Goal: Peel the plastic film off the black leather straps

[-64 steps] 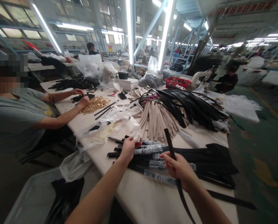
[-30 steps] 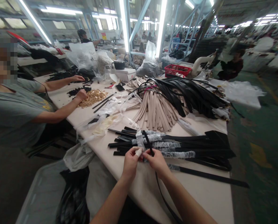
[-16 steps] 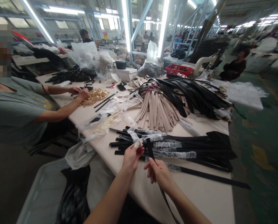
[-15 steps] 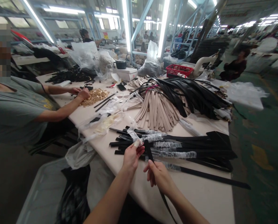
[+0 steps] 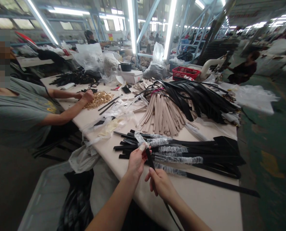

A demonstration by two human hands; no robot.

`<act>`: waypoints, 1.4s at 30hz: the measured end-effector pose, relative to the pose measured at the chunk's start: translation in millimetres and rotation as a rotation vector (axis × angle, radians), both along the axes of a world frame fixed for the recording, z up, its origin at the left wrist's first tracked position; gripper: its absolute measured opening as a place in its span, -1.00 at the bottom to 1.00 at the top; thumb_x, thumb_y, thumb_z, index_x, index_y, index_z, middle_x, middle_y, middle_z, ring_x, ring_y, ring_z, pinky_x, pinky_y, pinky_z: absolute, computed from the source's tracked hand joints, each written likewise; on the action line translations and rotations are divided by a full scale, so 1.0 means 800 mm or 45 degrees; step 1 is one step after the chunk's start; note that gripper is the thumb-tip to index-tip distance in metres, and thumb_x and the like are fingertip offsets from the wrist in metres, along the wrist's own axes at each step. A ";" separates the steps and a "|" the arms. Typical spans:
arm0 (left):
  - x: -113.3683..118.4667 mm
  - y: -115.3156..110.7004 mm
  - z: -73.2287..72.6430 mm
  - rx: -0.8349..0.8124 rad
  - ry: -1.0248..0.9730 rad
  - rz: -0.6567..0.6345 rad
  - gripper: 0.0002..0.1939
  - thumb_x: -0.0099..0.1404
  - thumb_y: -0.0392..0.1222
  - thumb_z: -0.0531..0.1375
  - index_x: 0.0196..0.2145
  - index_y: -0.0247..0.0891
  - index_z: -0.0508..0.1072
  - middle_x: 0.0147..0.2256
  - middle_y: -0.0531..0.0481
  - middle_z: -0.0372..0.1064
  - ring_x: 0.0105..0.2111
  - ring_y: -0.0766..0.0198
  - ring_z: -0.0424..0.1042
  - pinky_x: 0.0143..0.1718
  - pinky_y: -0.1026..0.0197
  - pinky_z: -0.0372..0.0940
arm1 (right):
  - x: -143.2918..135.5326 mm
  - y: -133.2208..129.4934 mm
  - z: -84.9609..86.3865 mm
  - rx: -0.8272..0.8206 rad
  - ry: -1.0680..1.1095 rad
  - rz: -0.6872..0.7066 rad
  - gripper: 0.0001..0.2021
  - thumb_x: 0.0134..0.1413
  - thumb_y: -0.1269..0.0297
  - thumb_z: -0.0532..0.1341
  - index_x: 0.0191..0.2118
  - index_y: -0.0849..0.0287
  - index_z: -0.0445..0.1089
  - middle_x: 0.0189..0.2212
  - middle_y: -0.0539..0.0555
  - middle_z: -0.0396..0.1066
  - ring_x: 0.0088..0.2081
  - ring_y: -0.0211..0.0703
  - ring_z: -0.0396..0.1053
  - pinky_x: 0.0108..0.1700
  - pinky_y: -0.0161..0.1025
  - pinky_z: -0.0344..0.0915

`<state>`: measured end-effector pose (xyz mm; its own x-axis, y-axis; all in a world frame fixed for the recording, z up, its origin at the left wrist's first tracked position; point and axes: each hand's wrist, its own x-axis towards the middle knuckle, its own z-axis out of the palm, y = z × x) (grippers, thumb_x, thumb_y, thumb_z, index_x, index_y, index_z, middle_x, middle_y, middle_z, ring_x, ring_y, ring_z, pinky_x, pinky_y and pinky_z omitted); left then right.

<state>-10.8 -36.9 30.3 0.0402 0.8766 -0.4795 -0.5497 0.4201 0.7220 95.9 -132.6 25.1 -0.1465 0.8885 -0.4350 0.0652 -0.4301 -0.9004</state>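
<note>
My left hand (image 5: 137,160) pinches a small clear plastic sleeve (image 5: 140,138) at the tip of a black strap (image 5: 149,158). Its thumb has a pale wrap. My right hand (image 5: 160,183) grips the same strap lower down between thumb and fingers, and the strap's tail hangs below toward the table edge. Just beyond both hands lies a row of black straps (image 5: 212,158) with crinkled plastic sleeves (image 5: 179,159) around their middles. How far the held strap's tip sits inside the sleeve is hidden by my fingers.
Behind the row are a fan of beige strips (image 5: 161,115) and a heap of black straps (image 5: 193,96). A co-worker's hands (image 5: 86,96) are at a pile of gold hardware (image 5: 100,98) on the left. A grey plastic bin (image 5: 40,192) stands below the table's left edge.
My right hand has shifted slightly left and down along the strap. The strap's tip is now closer against the left fingers and the sleeve.
</note>
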 end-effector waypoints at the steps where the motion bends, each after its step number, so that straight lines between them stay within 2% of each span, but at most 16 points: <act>1: 0.001 -0.005 -0.001 -0.004 0.005 -0.044 -0.67 0.10 -0.05 0.42 -0.29 -0.36 0.56 -0.30 -0.20 0.56 -0.42 0.24 0.53 -0.37 0.24 0.41 | 0.001 0.002 0.002 -0.002 0.032 0.008 -0.38 0.21 -0.27 -0.03 -0.45 0.23 0.41 -0.77 -0.04 0.28 -0.82 -0.37 0.08 -0.74 -0.42 -0.10; 5: 0.003 -0.028 -0.005 -0.029 0.055 -0.306 -0.68 0.08 -0.03 0.43 -0.38 -0.38 0.59 -0.39 -0.18 0.55 -0.45 0.24 0.51 -0.42 0.30 0.36 | 0.011 0.016 0.009 -0.010 0.193 0.032 -0.41 0.19 -0.27 0.00 -0.36 0.24 0.38 -0.77 -0.07 0.28 -0.84 -0.38 0.05 -0.77 -0.43 -0.15; 7: -0.003 -0.028 -0.002 -0.006 0.073 -0.364 -0.67 0.09 0.00 0.41 -0.40 -0.39 0.60 -0.40 -0.18 0.55 -0.44 0.24 0.50 -0.44 0.31 0.34 | 0.018 0.018 0.011 -0.022 0.231 0.025 -0.46 0.14 -0.25 0.08 -0.27 0.24 0.36 -0.68 -0.04 0.38 -0.80 -0.34 0.19 -0.76 -0.43 -0.03; 10: -0.021 -0.014 0.006 0.067 0.099 -0.145 -0.68 0.09 0.00 0.41 -0.35 -0.35 0.60 -0.34 -0.16 0.56 -0.39 0.25 0.51 -0.36 0.30 0.36 | 0.024 0.011 0.008 -0.018 0.193 0.018 -0.50 0.10 -0.19 0.17 -0.22 0.25 0.35 -0.49 0.07 0.50 -0.63 -0.22 0.43 -0.64 -0.38 0.22; 13: -0.029 -0.014 0.010 0.112 0.135 0.042 -0.68 0.09 0.00 0.41 -0.33 -0.34 0.60 -0.32 -0.15 0.56 -0.36 0.24 0.52 -0.31 0.28 0.38 | 0.021 0.005 0.005 -0.012 0.140 0.010 -0.50 0.16 -0.18 0.11 -0.28 0.27 0.37 -0.49 0.12 0.51 -0.62 -0.23 0.43 -0.60 -0.36 0.24; 17: -0.014 -0.051 0.002 0.032 0.048 -0.260 -0.62 0.15 0.09 0.35 -0.40 -0.37 0.58 -0.61 -0.01 0.41 -0.68 0.34 0.33 -0.60 0.28 0.27 | 0.012 0.009 0.009 0.063 0.119 -0.070 -0.47 0.20 -0.20 0.06 -0.31 0.28 0.37 -0.49 0.13 0.50 -0.66 -0.27 0.39 -0.62 -0.36 0.21; 19: -0.011 -0.061 0.003 0.012 0.027 -0.311 -0.60 0.15 0.10 0.35 -0.42 -0.38 0.57 -0.62 -0.01 0.40 -0.71 0.35 0.29 -0.64 0.29 0.22 | 0.011 0.008 0.012 0.081 0.122 -0.068 -0.47 0.21 -0.19 0.07 -0.29 0.29 0.37 -0.45 0.15 0.52 -0.64 -0.26 0.40 -0.60 -0.35 0.24; 23: -0.027 -0.047 0.021 0.124 0.126 0.023 -0.65 0.10 0.00 0.40 -0.32 -0.39 0.62 -0.30 -0.17 0.56 -0.37 0.25 0.48 -0.28 0.24 0.38 | 0.008 -0.010 0.016 0.007 0.151 0.013 -0.47 0.21 -0.19 0.09 -0.25 0.30 0.37 -0.42 0.19 0.54 -0.61 -0.24 0.43 -0.57 -0.35 0.25; 25: -0.029 -0.048 0.027 0.141 0.151 0.058 -0.66 0.11 -0.01 0.40 -0.32 -0.38 0.62 -0.30 -0.16 0.56 -0.35 0.24 0.48 -0.23 0.24 0.38 | 0.005 -0.016 0.019 0.011 0.150 0.007 -0.46 0.24 -0.20 0.06 -0.27 0.29 0.36 -0.44 0.19 0.54 -0.62 -0.25 0.42 -0.57 -0.35 0.25; 27: -0.023 -0.062 0.026 0.094 0.134 -0.070 -0.63 0.12 0.05 0.38 -0.35 -0.38 0.60 -0.45 -0.11 0.52 -0.52 0.29 0.43 -0.42 0.26 0.36 | 0.002 -0.016 0.021 0.045 0.122 -0.034 -0.46 0.25 -0.20 0.03 -0.28 0.28 0.36 -0.46 0.17 0.53 -0.63 -0.25 0.41 -0.58 -0.36 0.24; 30: -0.012 -0.085 0.018 0.007 0.089 -0.294 -0.54 0.12 0.16 0.34 -0.42 -0.39 0.56 -0.64 0.02 0.35 -0.76 0.39 0.21 -0.70 0.30 0.14 | 0.001 -0.012 0.021 0.083 0.079 -0.069 -0.45 0.24 -0.21 0.04 -0.34 0.27 0.36 -0.52 0.13 0.49 -0.62 -0.25 0.40 -0.57 -0.36 0.23; 32: -0.013 -0.086 0.014 0.027 0.132 -0.257 -0.56 0.12 0.14 0.35 -0.44 -0.39 0.56 -0.61 0.00 0.38 -0.70 0.37 0.27 -0.64 0.30 0.19 | 0.002 -0.015 0.016 0.043 0.101 -0.042 -0.45 0.21 -0.22 0.07 -0.28 0.28 0.37 -0.47 0.15 0.51 -0.60 -0.24 0.42 -0.56 -0.36 0.24; 36: -0.022 -0.076 0.010 0.084 0.207 -0.076 -0.62 0.12 0.06 0.37 -0.36 -0.38 0.59 -0.44 -0.09 0.51 -0.41 0.25 0.45 -0.31 0.26 0.34 | 0.003 -0.032 0.003 -0.063 0.104 0.010 -0.41 0.18 -0.27 0.07 -0.25 0.29 0.36 -0.45 0.19 0.53 -0.63 -0.26 0.40 -0.60 -0.37 0.18; 38: -0.020 -0.084 0.004 0.047 0.181 -0.151 -0.60 0.13 0.10 0.36 -0.39 -0.38 0.56 -0.55 -0.04 0.45 -0.52 0.28 0.41 -0.42 0.26 0.32 | 0.003 -0.036 0.002 -0.039 0.070 -0.016 -0.41 0.21 -0.27 0.03 -0.29 0.28 0.35 -0.50 0.16 0.50 -0.65 -0.27 0.37 -0.60 -0.37 0.16; 40: -0.014 -0.098 -0.002 -0.006 0.121 -0.301 -0.54 0.14 0.17 0.32 -0.48 -0.36 0.50 -0.70 0.08 0.27 -0.71 0.34 0.27 -0.61 0.28 0.20 | 0.004 -0.034 0.005 0.017 0.045 -0.039 -0.43 0.24 -0.23 0.02 -0.32 0.27 0.35 -0.51 0.13 0.48 -0.63 -0.27 0.38 -0.58 -0.37 0.18; 42: -0.009 -0.109 -0.007 -0.036 0.081 -0.395 -0.53 0.11 0.19 0.33 -0.51 -0.34 0.45 -0.73 0.11 0.21 -0.78 0.38 0.17 -0.70 0.30 0.09 | 0.006 -0.032 0.008 0.028 0.052 -0.033 -0.44 0.25 -0.22 0.02 -0.32 0.28 0.36 -0.51 0.13 0.48 -0.62 -0.26 0.39 -0.58 -0.36 0.19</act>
